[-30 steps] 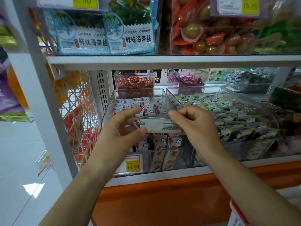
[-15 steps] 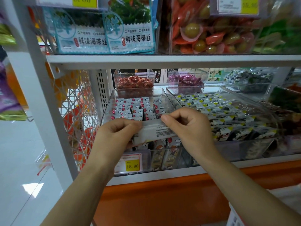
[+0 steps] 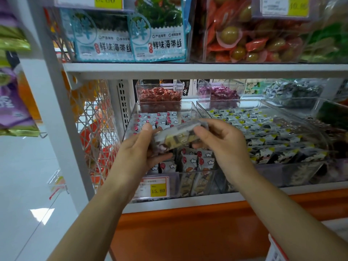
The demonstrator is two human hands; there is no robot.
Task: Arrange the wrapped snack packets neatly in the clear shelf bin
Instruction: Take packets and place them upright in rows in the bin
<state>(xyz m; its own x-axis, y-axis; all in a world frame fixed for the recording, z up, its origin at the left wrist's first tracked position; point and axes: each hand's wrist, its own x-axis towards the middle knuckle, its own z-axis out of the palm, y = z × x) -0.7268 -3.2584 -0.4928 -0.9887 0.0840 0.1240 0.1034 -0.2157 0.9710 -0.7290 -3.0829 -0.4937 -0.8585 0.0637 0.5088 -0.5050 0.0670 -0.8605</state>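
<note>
Snack packets (image 3: pixel 177 139), tilted, pinched between left hand (image 3: pixel 143 147) and right hand (image 3: pixel 224 142) above clear bin (image 3: pixel 130 121).

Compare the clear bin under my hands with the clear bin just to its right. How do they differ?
The left bin looks narrower than the right bin. The left bin's packets show red shapes and white clouds; the right bin's packets are black and white with yellow corners. The left bin's front carries a yellow price tag; the right bin's shows none. Both are clear, open-topped and hold rowed packets.
</note>
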